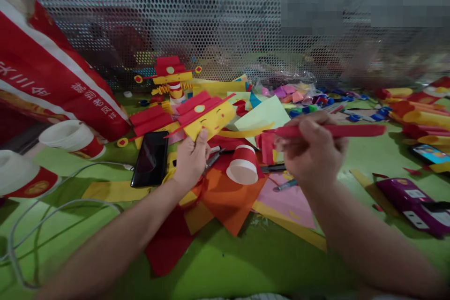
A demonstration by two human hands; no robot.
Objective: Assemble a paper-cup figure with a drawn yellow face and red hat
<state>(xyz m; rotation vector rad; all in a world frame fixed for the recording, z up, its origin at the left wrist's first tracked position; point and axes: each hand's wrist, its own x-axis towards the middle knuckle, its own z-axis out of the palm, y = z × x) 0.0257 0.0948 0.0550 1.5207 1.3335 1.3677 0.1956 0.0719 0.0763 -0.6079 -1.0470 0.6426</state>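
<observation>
Being held above a table (225, 262): paper face (210, 119), red stick (362, 131).
Face pinched by left hand (191, 161); stick pinched by right hand (311, 152).

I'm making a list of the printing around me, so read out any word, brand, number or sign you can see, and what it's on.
"就到老凤祥", on the red and white bag.
"三金", same bag; the character before it is unclear.
Too small or blurred to read: marks on the left cup stacks, the purple device and the lit phone.
</observation>
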